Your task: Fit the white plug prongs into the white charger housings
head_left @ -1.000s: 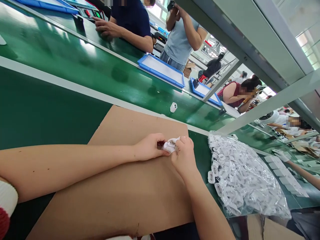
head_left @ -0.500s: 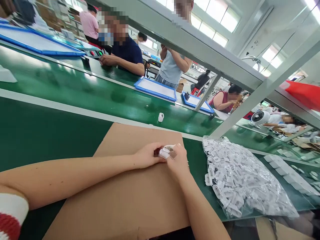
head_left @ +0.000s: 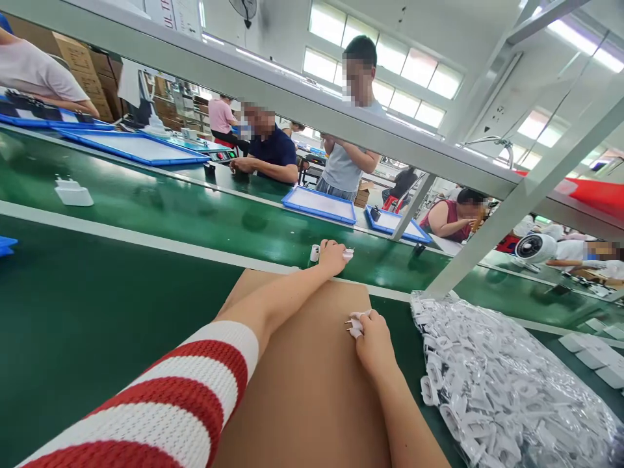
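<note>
My left hand (head_left: 333,257) reaches over the green belt beyond the cardboard, its fingers closed on a small white plug piece (head_left: 348,254) with pins pointing right. Just left of those fingers a white charger block (head_left: 314,253) stands on the belt. Above the cardboard sheet (head_left: 302,364), near its right edge, my right hand (head_left: 374,338) grips a white plug part (head_left: 358,323) whose metal pins point left. Farther left on the belt lies a white plug adapter (head_left: 73,192).
A clear bag of white plastic parts (head_left: 507,377) lies at the right, with white blocks (head_left: 597,354) beyond it. A slanted metal post (head_left: 487,227) rises behind the bag. Blue-rimmed trays (head_left: 319,205) line the far side, where several people work.
My hands have moved apart. The left one has gone forward to the belt beside the charger block; the right one stays over the cardboard. The view has shifted, bringing the left plug adapter into sight.
</note>
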`<action>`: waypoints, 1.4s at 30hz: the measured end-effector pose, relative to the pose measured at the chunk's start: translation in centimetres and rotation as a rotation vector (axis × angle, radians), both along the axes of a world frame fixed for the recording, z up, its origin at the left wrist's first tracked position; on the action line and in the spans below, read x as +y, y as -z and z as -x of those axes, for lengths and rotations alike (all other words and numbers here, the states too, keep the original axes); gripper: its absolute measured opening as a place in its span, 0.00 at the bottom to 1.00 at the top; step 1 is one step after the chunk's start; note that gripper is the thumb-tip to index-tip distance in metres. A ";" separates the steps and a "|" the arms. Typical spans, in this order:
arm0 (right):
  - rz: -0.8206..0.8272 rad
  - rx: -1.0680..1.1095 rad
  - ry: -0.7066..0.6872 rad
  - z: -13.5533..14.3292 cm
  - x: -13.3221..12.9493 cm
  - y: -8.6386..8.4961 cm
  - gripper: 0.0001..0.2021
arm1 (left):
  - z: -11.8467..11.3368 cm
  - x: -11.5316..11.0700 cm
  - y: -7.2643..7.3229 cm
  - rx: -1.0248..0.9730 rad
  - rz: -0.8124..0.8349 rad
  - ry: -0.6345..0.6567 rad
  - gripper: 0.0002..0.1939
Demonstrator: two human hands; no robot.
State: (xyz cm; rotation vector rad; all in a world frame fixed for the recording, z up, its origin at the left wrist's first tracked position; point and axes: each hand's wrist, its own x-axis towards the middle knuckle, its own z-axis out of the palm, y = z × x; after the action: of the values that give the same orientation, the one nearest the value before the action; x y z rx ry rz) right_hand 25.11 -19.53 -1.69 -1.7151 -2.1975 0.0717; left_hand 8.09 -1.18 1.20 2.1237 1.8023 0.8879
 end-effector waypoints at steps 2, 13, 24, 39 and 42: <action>0.002 0.084 -0.003 -0.1 0.0 0.2 0.16 | 0.2 0.9 0.5 0.052 0.031 -0.022 0.17; 0.198 0.659 -0.139 0.2 -0.4 -0.4 0.18 | 7.4 0.9 1.4 0.008 0.144 -0.451 0.37; 0.584 1.662 -0.007 0.0 -0.7 -3.4 0.25 | 7.4 -6.9 -1.6 -0.093 0.080 -0.108 0.27; 0.399 1.387 0.119 0.6 -1.0 -3.4 0.23 | 3.1 -17.9 3.9 -0.337 0.220 0.464 0.26; 0.280 1.216 0.198 1.0 -1.3 -3.3 0.19 | 3.1 -17.7 3.6 -0.384 0.260 0.482 0.19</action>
State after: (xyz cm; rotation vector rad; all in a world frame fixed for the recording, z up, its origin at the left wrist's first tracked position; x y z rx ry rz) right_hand 24.14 -20.81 1.60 -1.3724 -1.1266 1.0855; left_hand 5.03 -18.89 -2.45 1.9298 1.0865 0.8097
